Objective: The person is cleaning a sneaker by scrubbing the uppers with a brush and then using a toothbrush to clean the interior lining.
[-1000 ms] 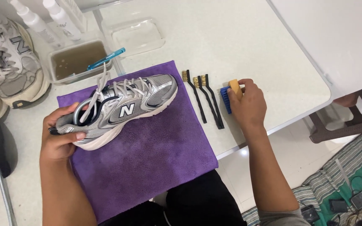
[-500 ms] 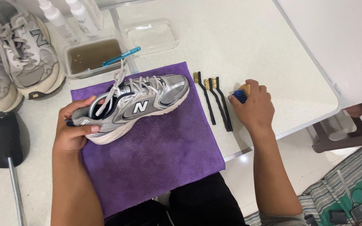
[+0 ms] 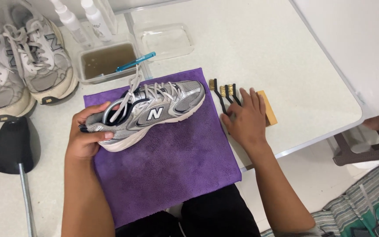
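Observation:
My left hand (image 3: 86, 136) grips the heel of a silver and grey sneaker (image 3: 154, 109), which lies tilted on its side on a purple cloth (image 3: 167, 171) with its toe pointing right. My right hand (image 3: 244, 120) lies flat with fingers apart on the handles of three small black brushes (image 3: 222, 90) with brass and dark bristles, just right of the cloth. A tan block-shaped brush (image 3: 269, 112) lies on the white table against the right side of that hand.
Behind the cloth stands a tub of brown water (image 3: 104, 61) with a blue toothbrush (image 3: 134, 62) across it, beside a clear lid (image 3: 165, 40). Two worn sneakers (image 3: 44, 61) and spray bottles (image 3: 69, 19) sit far left. A black lamp head (image 3: 12, 147) is near left. The table edge (image 3: 321, 136) runs right.
My right hand has let go of the blue and tan brush it held and moved left onto the black brushes. The left hand keeps hold of the sneaker.

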